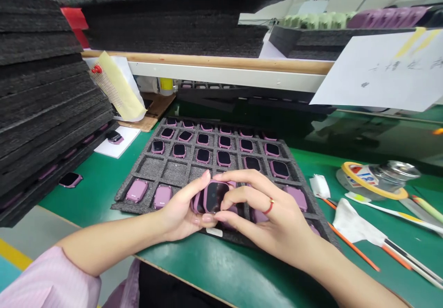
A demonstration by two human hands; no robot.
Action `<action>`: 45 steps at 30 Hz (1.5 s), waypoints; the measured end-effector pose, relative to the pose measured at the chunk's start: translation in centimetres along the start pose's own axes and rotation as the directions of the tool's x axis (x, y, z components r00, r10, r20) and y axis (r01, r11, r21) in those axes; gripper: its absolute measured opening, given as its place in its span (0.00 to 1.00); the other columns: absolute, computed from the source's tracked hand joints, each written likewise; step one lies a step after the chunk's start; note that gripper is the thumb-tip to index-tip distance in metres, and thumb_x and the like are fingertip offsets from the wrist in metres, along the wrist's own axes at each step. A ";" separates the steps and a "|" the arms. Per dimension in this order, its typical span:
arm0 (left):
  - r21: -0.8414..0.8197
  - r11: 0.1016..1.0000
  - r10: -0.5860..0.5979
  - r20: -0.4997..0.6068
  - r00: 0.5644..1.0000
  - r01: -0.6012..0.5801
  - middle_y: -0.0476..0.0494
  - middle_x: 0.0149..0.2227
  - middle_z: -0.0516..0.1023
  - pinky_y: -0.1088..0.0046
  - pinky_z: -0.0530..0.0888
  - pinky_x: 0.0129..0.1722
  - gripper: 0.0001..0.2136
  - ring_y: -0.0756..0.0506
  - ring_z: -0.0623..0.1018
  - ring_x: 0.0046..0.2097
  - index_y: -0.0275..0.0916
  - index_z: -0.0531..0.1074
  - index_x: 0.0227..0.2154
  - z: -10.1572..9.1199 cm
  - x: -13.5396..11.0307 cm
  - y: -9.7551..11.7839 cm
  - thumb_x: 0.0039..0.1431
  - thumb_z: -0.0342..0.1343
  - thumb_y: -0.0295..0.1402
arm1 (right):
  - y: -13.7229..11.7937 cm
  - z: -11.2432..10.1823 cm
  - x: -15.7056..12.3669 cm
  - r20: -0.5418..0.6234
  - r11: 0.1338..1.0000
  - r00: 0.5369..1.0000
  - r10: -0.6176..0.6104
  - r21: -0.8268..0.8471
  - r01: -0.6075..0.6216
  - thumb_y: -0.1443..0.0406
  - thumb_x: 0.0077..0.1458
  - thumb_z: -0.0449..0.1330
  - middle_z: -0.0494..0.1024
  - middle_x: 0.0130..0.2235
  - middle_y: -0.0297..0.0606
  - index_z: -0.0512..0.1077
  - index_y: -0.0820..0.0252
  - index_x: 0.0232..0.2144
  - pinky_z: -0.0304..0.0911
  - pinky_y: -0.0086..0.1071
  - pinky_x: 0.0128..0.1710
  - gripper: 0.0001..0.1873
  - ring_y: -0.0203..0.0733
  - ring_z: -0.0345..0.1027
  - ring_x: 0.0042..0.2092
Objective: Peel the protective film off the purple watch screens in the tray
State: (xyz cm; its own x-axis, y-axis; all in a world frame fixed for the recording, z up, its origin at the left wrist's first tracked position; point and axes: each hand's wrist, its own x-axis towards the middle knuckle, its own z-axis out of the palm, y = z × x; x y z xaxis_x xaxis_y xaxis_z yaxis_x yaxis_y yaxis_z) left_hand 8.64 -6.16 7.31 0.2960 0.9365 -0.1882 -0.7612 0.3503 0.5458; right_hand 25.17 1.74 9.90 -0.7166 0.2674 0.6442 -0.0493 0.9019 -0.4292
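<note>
A pink watch body with a black screen (pixel 215 196) is held upright over the near edge of a black foam tray (pixel 145 168). My left hand (pixel 182 211) grips it from the left and below. My right hand (pixel 273 213), wearing a red ring, pinches its right edge with thumb and forefinger. The tray's cells hold several watch bodies; the far rows lie screen up (pixel 224 158), and the near ones lie back up (pixel 137 190). Two cells in the near left part are bare foam.
Tall stacks of black foam trays (pixel 41 96) stand on the left. A loose watch body (pixel 70 179) lies by them. A tape roll (pixel 372 181), a white cloth (pixel 353 227), orange sticks (pixel 353 247) and a paper sheet (pixel 384 70) are on the right.
</note>
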 end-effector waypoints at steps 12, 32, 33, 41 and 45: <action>0.007 0.999 -0.044 -0.041 0.998 0.044 0.42 0.32 0.81 0.81 0.49 0.13 0.23 0.58 0.64 0.16 0.32 0.78 0.38 0.3 -0.2 0.3 0.52 0.67 0.50 | 0.1 -0.7 0.6 -0.385 0.875 0.811 0.441 0.384 -0.294 0.63 0.62 0.62 0.81 0.33 0.36 0.71 0.53 0.29 0.76 0.35 0.30 0.08 0.39 0.77 0.28; 0.065 0.998 -0.017 0.022 1.000 0.015 0.41 0.33 0.81 0.79 0.48 0.13 0.19 0.57 0.65 0.16 0.34 0.78 0.39 0.3 -0.6 0.5 0.56 0.63 0.47 | 0.1 -1.5 0.1 -0.410 0.976 0.886 0.216 0.097 -0.193 0.72 0.57 0.66 0.84 0.38 0.34 0.78 0.47 0.38 0.80 0.47 0.44 0.12 0.49 0.81 0.41; 0.065 0.998 -0.017 0.023 1.000 0.016 0.41 0.33 0.81 0.80 0.47 0.13 0.19 0.57 0.65 0.16 0.34 0.77 0.39 0.3 -0.6 0.5 0.56 0.63 0.47 | 0.1 -1.7 0.0 -0.380 0.989 0.913 0.151 0.051 -0.142 0.73 0.57 0.66 0.85 0.38 0.33 0.78 0.46 0.40 0.80 0.46 0.43 0.14 0.48 0.81 0.41; 0.039 0.999 -0.034 0.002 0.999 0.033 0.49 0.24 0.72 0.81 0.46 0.12 0.20 0.58 0.61 0.15 0.34 0.76 0.36 0.5 -0.5 0.5 0.54 0.64 0.49 | -1.4 -1.8 -1.5 0.009 0.999 0.999 -0.038 -0.029 0.038 0.69 0.64 0.58 0.84 0.47 0.31 0.74 0.39 0.55 0.78 0.43 0.49 0.22 0.48 0.80 0.47; 0.071 0.997 -0.015 -0.034 0.999 0.018 0.51 0.25 0.71 0.82 0.46 0.12 0.22 0.58 0.60 0.15 0.35 0.74 0.36 0.6 -0.6 0.5 0.53 0.65 0.51 | -1.4 -1.1 -1.3 0.008 0.984 0.987 -0.163 -0.070 0.163 0.70 0.64 0.58 0.85 0.45 0.34 0.73 0.46 0.56 0.76 0.41 0.49 0.20 0.46 0.79 0.47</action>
State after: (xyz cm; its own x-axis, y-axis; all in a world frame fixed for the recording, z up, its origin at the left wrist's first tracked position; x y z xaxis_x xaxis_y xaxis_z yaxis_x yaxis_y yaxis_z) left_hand 8.44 -6.58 8.19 0.2879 0.9310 -0.2243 -0.7127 0.3648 0.5991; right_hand 26.87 0.49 10.37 -0.7047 0.1140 0.7003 -0.1166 0.9550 -0.2728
